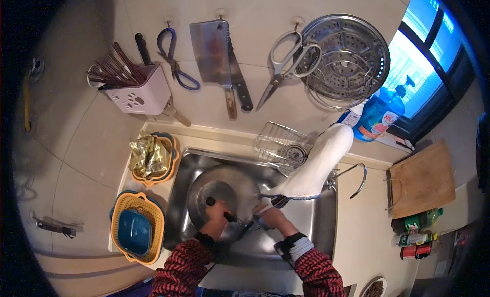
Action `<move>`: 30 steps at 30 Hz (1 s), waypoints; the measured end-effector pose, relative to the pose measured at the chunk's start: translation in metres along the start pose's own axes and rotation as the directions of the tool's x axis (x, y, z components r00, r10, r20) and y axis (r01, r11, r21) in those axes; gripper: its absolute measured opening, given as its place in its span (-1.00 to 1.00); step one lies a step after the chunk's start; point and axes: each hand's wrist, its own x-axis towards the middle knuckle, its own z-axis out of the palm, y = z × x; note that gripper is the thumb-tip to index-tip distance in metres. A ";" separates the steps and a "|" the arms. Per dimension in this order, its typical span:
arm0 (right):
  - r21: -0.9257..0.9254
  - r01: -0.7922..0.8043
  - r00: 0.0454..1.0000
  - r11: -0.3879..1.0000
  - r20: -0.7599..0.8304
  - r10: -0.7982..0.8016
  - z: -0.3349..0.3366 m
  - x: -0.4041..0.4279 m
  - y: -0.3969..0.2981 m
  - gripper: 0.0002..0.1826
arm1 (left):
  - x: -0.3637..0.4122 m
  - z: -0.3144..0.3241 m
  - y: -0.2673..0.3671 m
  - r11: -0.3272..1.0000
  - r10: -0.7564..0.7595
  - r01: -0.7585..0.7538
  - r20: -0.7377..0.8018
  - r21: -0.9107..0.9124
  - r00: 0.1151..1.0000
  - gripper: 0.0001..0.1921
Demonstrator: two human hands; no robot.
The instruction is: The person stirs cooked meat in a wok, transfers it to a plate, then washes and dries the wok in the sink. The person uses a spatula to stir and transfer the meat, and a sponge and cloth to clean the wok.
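A large round metal pan [206, 182], a wok by its shape, lies in the stainless steel sink [306, 235]. My left hand [216, 215] is curled around a black handle [210, 201], whose ends show on both sides of the fist. To its right, my right hand [273, 217] is closed on a small blue-grey thing [262, 222], too blurred to name. Dark blurred streaks lie between the two hands. Just above my right hand hangs a white cloth sleeve [306, 174] with a dark blue hem, covering what seems to be the faucet; a black tip sticks out beneath it.
Left of the sink stand yellow-and-blue baskets [162, 239], one holding gold packets [150, 155]. A wire rack [273, 138] sits behind the sink. A cleaver [210, 53], scissors [281, 73] and a steamer plate [344, 32] hang on the wall. A cutting board [423, 178] stands right.
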 end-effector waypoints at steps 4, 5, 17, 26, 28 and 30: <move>0.756 -0.146 0.988 0.638 0.078 0.132 -0.040 -0.049 -0.040 -0.64 | -0.003 -0.013 0.016 0.991 -0.122 0.125 0.056 -0.051 0.991 -0.96; 0.966 -0.120 0.987 0.229 0.092 0.129 -0.028 -0.055 -0.034 -0.62 | -0.004 -0.009 0.017 0.984 -0.160 0.167 0.092 -0.066 0.983 -0.95; 0.727 -0.010 0.898 0.687 -0.295 0.326 -0.042 -0.055 -0.123 -0.75 | -0.052 -0.037 0.032 -0.190 0.349 -0.789 0.792 0.584 0.502 -0.60; 0.650 -0.155 0.957 0.744 -0.090 0.277 -0.017 -0.049 -0.141 -0.53 | -0.136 -0.009 0.018 -0.436 -0.216 -0.519 0.475 0.735 0.853 -0.14; 0.744 -0.198 0.961 0.638 0.019 0.276 -0.010 -0.049 -0.141 -0.51 | -0.122 -0.016 0.014 -0.259 -0.257 -0.540 0.481 0.801 0.838 -0.15; 0.762 -0.192 0.963 0.619 0.025 0.269 -0.001 -0.043 -0.138 -0.48 | -0.100 -0.025 0.001 -0.167 -0.229 -0.552 0.512 0.817 0.828 -0.18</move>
